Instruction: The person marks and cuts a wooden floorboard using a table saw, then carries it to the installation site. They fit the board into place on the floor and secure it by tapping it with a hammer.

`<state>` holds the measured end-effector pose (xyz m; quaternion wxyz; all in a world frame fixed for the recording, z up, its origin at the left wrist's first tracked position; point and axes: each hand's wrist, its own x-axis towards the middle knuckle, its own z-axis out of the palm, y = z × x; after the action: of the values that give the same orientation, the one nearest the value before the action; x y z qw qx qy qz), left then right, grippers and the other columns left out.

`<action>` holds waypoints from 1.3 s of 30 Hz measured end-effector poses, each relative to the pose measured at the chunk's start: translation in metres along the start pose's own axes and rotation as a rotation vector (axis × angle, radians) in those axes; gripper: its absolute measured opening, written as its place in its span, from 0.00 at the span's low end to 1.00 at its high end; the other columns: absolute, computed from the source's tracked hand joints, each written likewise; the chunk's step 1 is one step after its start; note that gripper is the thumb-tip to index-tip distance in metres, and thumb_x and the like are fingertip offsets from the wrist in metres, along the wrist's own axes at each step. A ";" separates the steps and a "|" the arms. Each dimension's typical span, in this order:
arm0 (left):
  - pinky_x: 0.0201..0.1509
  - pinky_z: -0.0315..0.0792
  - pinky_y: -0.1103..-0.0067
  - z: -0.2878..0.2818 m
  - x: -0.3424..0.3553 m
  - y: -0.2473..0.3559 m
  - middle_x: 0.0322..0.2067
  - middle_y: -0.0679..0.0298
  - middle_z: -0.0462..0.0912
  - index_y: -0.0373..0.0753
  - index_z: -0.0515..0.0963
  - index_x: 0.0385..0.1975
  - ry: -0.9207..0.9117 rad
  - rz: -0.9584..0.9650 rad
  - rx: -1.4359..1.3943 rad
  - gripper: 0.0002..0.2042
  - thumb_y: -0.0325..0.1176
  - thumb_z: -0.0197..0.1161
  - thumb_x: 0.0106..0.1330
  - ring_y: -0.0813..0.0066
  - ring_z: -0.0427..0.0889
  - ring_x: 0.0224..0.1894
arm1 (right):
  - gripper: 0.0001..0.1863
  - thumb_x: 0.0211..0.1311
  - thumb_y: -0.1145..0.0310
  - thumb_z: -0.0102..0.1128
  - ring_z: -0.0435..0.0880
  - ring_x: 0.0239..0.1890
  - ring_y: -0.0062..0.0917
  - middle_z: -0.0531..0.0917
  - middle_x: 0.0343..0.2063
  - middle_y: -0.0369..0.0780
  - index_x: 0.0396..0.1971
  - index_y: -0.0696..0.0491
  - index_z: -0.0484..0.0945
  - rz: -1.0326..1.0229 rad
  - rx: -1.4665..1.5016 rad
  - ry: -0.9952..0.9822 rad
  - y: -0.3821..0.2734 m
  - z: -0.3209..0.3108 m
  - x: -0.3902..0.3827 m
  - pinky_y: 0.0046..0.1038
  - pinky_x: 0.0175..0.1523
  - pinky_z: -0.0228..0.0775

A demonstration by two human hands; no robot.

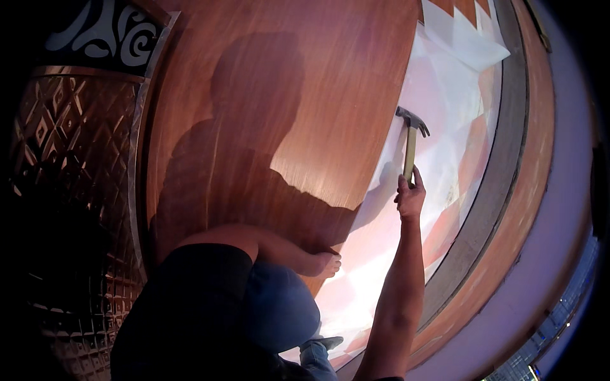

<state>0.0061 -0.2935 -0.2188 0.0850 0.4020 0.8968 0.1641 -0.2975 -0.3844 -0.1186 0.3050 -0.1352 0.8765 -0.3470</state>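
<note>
Two bare hands, mine, seen from above; clock positions are read from the centre of the view. My right hand (410, 197), at 3 o'clock, has its fingers wrapped around the lower handle of a hammer (410, 149). The hammer lies toward 2 o'clock, its handle running from my fingers up toward 12, its striking face turned to 9 and its claw to 3. The head is at the long edge of a brown wooden board (356, 76); whether it touches, I cannot tell. My left hand (328, 264), between 5 and 6 o'clock, has its fingers curled at the same edge; whether they pinch anything, I cannot tell. My shadow (257, 95) falls across the board. A white sheet (445, 89) spreads beyond the board toward 2 o'clock, bordered by a grey strip (513, 114). A diamond-patterned panel (63, 127) stands at 9 to 10 o'clock, with a black panel of pale scrolls (130, 35) above it. My jeans-covered knee (279, 311) and a dark shoe (330, 343) are at 6.
</note>
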 end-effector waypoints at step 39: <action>0.55 0.76 0.67 -0.067 -0.039 -0.216 0.42 0.69 0.82 0.44 0.86 0.38 0.429 -0.075 -0.221 0.06 0.35 0.71 0.65 0.65 0.79 0.49 | 0.10 0.71 0.65 0.60 0.86 0.44 0.50 0.87 0.39 0.50 0.43 0.54 0.84 0.694 -0.346 0.341 0.323 0.095 -0.553 0.45 0.51 0.78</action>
<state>-0.1369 -0.4719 -0.2337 -0.0581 0.3127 0.8852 0.3396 0.1843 0.0469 -0.1521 0.2271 0.1779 0.9534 -0.0888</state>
